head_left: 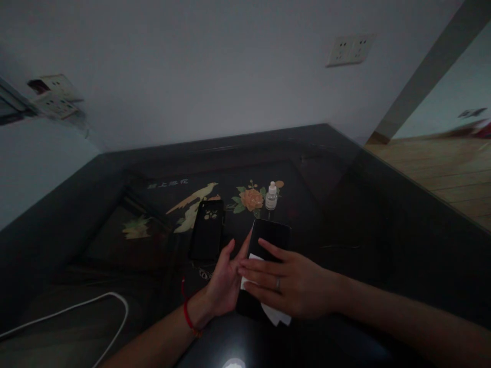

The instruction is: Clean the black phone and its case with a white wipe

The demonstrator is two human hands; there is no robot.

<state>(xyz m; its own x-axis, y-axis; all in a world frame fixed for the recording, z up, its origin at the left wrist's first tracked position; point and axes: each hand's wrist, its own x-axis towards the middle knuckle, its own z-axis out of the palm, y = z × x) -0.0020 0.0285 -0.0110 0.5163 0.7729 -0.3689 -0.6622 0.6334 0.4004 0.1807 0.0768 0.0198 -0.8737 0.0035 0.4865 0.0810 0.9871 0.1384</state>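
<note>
A black phone lies face up on the dark table. My left hand rests against its left edge, thumb and fingers stretched along the side. My right hand, a ring on one finger, lies flat on a white cloth and presses it onto the phone's lower half; its fingers are extended and close together. A red string circles my left wrist. A black phone case lies just to the left of the phone, camera cut-out facing up.
A small white dropper bottle stands behind the phone. The dark table has a painted flower and bird pattern. A white cable curves at the lower left. Wall sockets sit above; wooden floor lies to the right.
</note>
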